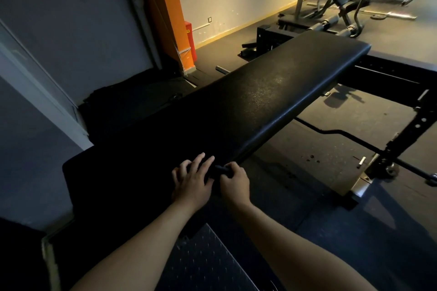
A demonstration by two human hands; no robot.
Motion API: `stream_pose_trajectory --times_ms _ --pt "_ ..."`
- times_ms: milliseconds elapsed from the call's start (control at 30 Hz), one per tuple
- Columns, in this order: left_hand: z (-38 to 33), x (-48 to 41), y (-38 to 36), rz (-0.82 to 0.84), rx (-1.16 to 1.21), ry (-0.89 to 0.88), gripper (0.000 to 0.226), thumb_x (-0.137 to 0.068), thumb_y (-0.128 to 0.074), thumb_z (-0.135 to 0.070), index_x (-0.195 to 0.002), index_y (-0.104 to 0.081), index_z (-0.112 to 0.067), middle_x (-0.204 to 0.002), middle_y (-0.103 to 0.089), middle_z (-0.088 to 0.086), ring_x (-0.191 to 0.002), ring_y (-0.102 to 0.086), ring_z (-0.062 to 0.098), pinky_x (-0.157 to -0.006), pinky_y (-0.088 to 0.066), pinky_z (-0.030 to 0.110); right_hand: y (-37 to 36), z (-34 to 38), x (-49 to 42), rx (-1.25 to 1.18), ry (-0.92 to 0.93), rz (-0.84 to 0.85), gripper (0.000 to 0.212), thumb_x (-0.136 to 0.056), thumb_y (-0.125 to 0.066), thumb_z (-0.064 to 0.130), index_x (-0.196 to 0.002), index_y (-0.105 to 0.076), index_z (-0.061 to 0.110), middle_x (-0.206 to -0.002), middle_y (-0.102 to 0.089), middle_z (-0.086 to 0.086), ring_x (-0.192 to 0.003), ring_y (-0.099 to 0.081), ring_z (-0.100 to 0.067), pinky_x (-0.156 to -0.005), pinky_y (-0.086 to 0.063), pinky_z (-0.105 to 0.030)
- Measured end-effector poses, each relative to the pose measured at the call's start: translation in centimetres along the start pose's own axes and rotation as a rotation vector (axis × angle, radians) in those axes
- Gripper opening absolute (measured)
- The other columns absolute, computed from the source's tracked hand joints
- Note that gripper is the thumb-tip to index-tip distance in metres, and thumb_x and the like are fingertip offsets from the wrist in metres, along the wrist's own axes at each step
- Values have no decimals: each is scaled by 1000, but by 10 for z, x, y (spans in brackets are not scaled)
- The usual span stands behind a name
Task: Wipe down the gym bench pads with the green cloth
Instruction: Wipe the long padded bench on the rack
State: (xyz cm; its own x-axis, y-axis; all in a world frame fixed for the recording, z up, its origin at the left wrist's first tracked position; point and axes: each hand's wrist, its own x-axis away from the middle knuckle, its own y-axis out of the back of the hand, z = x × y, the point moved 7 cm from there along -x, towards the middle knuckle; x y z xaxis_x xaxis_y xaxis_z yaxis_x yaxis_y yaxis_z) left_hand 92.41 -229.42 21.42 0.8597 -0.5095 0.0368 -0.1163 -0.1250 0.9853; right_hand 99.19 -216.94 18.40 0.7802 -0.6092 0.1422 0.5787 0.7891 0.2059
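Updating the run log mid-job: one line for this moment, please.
left hand: flat on bench pad | right hand: fingers curled round small dark item at pad edge, maybe cloth, too dim

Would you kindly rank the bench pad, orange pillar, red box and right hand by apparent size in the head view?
1. bench pad
2. orange pillar
3. right hand, ranked above the box only because it is so near the camera
4. red box
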Motion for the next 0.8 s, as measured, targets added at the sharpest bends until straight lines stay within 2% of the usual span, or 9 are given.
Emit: stream_pose_trajectory --times_ms 67,133,233,367,500,667,733,800 --pt "1 0 0 -2 24 21 54 -102 -38 -50 -153 -21 -49 -164 -10 -19 -145 -13 19 -117 -10 45 17 5 -12 -14 40 -7 19 -93 -59 14 -107 -60 25 -110 -50 7 -94 -57 -10 -86 -57 -34" --pt "1 -1 0 -10 54 32 52 -102 -35 -54 -152 -23 -49 -163 -12 -20 -145 -12 19 -118 -9 47 50 15 -33 -19 69 -115 25 -94 -59 12 -117 -57 24 -116 -45 5 -97 -53 -8 -88 -53 -25" --pt "1 -1 0 -16 61 32 51 -102 -34 -56 -151 -24 -49 -163 -14 -20 -146 -12 18 -119 -8 49 86 23 -71 11 32 -217 36 -96 -58 15 -130 -51 24 -126 -39 1 -109 -50 -16 -95 -50 -34" --pt "-2 -1 0 -4 54 45 52 -101 -33 -57 -152 -23 -49 -162 -13 -20 -146 -11 19 -119 -7 49 73 21 -75 109 42 -55 37 -96 -56 11 -130 -54 24 -125 -43 2 -100 -55 -13 -89 -53 -32" --pt "-8 -9 2 2 38 65 51 -100 -39 -54 -149 -26 -48 -161 -16 -15 -144 -13 22 -117 -11 48 45 17 -40 93 105 -37 26 -94 -59 10 -115 -62 25 -113 -47 12 -102 -56 -9 -86 -51 -24" --pt "-45 -27 8 -24 -33 -27 57 -101 -39 -29 -154 -23 -44 -165 -13 -12 -146 -13 20 -118 -9 48 21 5 -19 85 93 91 25 -91 -62 14 -112 -68 26 -109 -55 11 -98 -59 -9 -87 -57 -37" --pt "-55 -36 7 -33 -4 -35 58 -101 -38 -29 -155 -22 -43 -166 -12 -12 -146 -14 20 -117 -8 48 35 4 -33 64 90 139 25 -91 -64 18 -112 -67 31 -111 -56 12 -101 -59 -8 -89 -57 -39" --pt "-57 -42 2 -16 49 -10 55 -103 -39 -39 -155 -22 -43 -166 -12 -12 -147 -14 19 -118 -7 49 63 8 -53 31 106 71 25 -92 -64 18 -112 -63 35 -113 -53 13 -102 -58 -8 -90 -57 -38"
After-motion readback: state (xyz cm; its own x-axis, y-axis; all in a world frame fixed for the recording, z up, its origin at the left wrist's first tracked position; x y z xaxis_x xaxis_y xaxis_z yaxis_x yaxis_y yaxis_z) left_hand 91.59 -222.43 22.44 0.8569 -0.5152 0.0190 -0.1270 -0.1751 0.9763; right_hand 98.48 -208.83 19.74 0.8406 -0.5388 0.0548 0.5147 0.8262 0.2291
